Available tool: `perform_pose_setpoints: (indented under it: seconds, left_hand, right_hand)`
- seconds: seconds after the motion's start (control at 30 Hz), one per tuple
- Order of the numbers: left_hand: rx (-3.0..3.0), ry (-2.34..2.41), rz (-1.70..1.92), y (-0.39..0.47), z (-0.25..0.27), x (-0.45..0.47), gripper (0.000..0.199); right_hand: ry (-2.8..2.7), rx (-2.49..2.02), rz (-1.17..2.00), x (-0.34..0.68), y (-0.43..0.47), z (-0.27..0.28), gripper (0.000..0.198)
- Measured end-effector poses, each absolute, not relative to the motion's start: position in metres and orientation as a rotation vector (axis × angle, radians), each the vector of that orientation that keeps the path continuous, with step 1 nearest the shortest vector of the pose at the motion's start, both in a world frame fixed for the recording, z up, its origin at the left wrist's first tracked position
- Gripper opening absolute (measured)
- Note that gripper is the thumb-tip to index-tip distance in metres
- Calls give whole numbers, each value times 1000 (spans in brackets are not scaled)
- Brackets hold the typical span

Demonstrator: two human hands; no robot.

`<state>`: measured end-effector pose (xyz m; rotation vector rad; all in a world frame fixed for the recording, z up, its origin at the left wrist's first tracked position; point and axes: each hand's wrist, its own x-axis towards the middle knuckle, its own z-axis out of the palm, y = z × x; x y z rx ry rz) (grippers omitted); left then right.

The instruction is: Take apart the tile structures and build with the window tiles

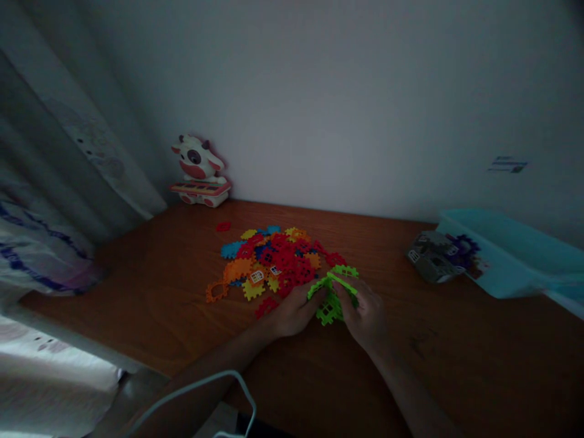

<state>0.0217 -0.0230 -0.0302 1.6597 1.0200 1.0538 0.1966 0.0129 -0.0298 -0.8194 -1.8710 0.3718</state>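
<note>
Several green interlocking building pieces with notched edges and window-like openings are joined in a small angled shape between my hands, low over the wooden table. My left hand is closed on their left side. From the right, my right hand grips a tilted green piece with bent fingers. Parts of the green pieces are hidden behind the fingers. Just beyond my left hand lies a loose heap of red building pieces, mixed with orange, yellow and blue ones.
A cow-shaped toy keyboard stands at the back left by the wall. On the right are a light-blue bin and a crumpled grey packet. A clear plastic bag lies at the table's left edge. A pale cable crosses the near side.
</note>
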Motion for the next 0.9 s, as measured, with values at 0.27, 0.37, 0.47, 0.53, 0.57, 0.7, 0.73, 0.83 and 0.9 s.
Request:
perform_pose_setpoints:
  seconds: [0.27,0.37,0.47,0.53,0.57,0.7,0.73,0.83,0.9]
  left_hand:
    - [1714,991,988,-26,-25,27,42]
    - [1614,954,977,-27,-23,31,43]
    - [1612,896,996,-26,-27,34,43]
    - [1627,866,990,-24,-32,34,41]
    - [1625,860,982,-24,-35,34,40]
    - [1587,858,966,-24,-37,35,44]
    - [1579,858,969,-24,-36,36,45]
    - [1576,850,990,-24,-36,37,50]
    - [1588,845,1004,-24,-40,38,52]
  right_hand:
    - [-2086,-661,-148,212,14,-15,51]
    - [-2052,-618,-196,215,14,-8,54]
    - [-2082,-539,-271,216,14,-4,54]
    - [-2122,-490,-349,218,14,-2,55]
    - [-2134,-472,-382,219,14,-2,55]
    - [-2123,-469,-366,220,12,-2,55]
    - [-2113,-483,-338,219,12,-2,54]
    - [-2091,-510,-284,218,11,-2,52]
    - [-2116,-484,-285,219,11,-1,51]
